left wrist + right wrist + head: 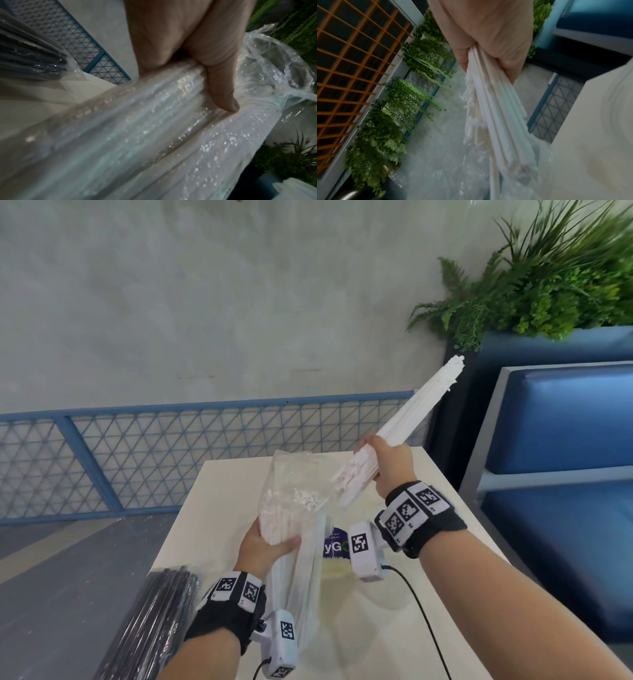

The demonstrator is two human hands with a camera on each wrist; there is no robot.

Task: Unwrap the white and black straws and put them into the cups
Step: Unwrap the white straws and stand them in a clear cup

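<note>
While the right hand [388,462] has its fingers [510,70] wrapped round a bundle of white straws [416,412] raised over the surface [394,628], the left hand [263,547] grips the clear bag [291,491] with more inside. Black straws [154,618] lie wrapped at left. A purple label [334,546] reads partly "yG".

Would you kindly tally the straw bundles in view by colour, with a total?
White bundles: 2, a loose one in the right hand and a bagged one in the left hand.
Black bundles: 1, wrapped, on the table.
Total: 3.
</note>
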